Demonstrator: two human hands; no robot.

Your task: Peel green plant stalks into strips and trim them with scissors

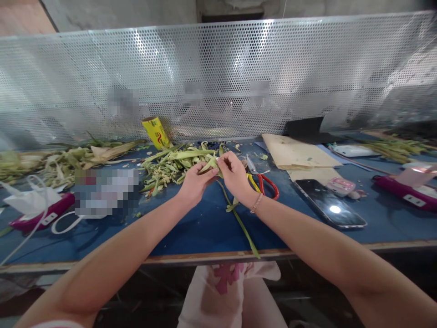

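Gripping a green leaf (212, 163) between the pinched fingertips of left hand (194, 183) and right hand (235, 177), with cut greenery (167, 168) left of the fingers, scissors (261, 184) to their right.

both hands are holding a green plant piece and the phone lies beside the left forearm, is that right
Not quite: the head view shows the phone lying beside the right forearm, not the left. The left hand and right hand do hold a green plant piece.
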